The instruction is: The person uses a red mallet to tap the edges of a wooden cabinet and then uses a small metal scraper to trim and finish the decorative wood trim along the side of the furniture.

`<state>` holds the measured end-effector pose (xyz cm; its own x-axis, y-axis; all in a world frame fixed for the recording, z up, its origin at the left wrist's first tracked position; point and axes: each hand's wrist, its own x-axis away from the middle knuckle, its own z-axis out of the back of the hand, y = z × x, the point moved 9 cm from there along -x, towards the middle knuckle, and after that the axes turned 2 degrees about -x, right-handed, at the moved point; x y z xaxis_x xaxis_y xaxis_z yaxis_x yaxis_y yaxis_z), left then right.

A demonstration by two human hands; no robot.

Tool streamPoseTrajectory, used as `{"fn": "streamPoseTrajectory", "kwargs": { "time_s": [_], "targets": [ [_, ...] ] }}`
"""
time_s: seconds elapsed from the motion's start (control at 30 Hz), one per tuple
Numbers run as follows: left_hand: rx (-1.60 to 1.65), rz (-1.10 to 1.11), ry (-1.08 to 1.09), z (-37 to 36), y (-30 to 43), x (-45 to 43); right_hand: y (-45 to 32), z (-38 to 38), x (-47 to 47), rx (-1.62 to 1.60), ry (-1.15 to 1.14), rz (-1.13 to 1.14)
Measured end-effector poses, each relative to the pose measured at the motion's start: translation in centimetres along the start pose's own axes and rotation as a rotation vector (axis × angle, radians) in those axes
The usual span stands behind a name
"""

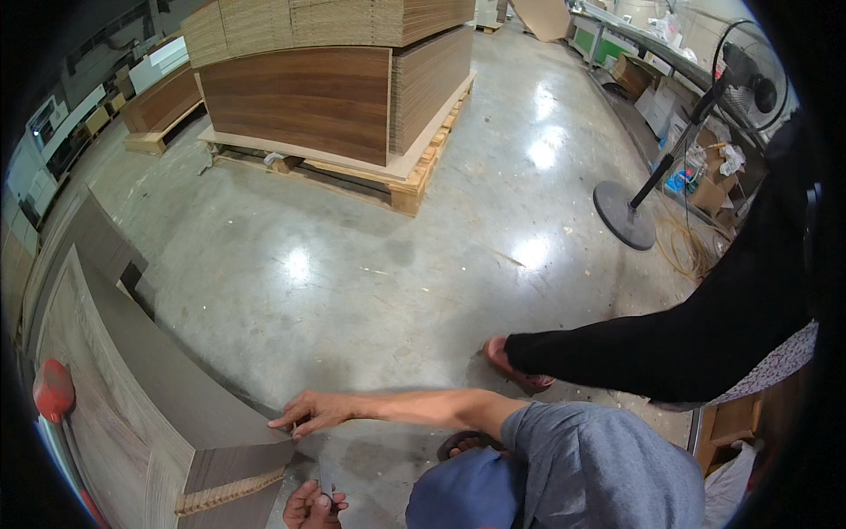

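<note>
My right hand reaches left, its index finger extended onto the near corner of a grey wood-grain panel. The thumb sits just below that corner; whether it pinches anything is unclear. Lower down, my left hand holds a small tool with a thin, pale blade pointing up; its exact kind is unclear. Beneath the panel's end runs a ragged, ridged tan strip. My blue-clad knee is at the bottom.
A person in black trousers and pink shoes stands at right. Ahead, brown boards are stacked on a wooden pallet. A pedestal fan stands near a cluttered bench and a coiled hose. A red-ended object is far left.
</note>
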<state>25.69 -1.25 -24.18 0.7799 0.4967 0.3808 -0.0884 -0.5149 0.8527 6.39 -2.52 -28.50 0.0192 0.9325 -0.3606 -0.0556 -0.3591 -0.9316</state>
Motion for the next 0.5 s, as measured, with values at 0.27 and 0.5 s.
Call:
{"fn": "streamPoseTrajectory", "kwargs": {
  "time_s": [0.27, 0.5],
  "targets": [
    [0.071, -0.092, 0.178, 0.2, 1.5, -0.2, -0.3, -1.4, 3.8, -0.17, 0.208, -0.225],
    [-0.125, -0.083, 0.235, -0.9, 0.8, -1.6, -3.6, -4.0, 6.3, -0.495, 0.257, -0.213]
  ]
}}
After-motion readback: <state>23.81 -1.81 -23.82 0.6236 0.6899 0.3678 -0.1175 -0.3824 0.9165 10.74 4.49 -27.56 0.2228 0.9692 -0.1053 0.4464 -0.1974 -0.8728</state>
